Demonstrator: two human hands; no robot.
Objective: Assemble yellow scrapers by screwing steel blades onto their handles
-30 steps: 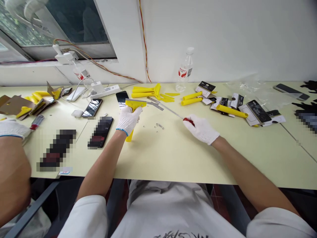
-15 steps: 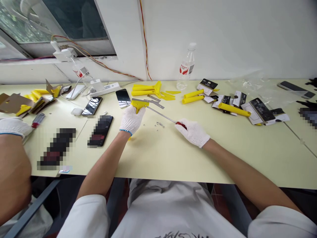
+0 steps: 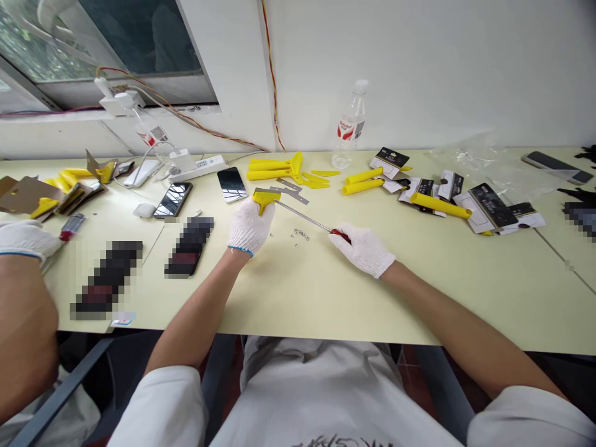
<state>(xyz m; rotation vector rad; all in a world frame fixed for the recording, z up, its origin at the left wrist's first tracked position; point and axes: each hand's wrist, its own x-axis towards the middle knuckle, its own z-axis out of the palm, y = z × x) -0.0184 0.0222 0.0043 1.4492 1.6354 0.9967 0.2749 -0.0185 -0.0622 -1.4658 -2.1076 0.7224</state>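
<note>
Over the surface [image 3: 326, 304], the yellow scraper [image 3: 264, 198] sits clasped in your left hand [image 3: 249, 226] — seemingly to steady its head — while your right hand [image 3: 365, 249], wrapped round the screwdriver [image 3: 342, 235], angles its tip there, small metal pieces [image 3: 302, 234] lying near.

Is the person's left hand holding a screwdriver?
No, the left hand grips a yellow scraper, while the right hand holds the screwdriver.

scraper [image 3: 266, 197]: smooth plastic | screwdriver shaft [image 3: 305, 216]: shiny metal | bottle [image 3: 349, 130]: glossy plastic | tabletop [image 3: 326, 304]: smooth
</note>
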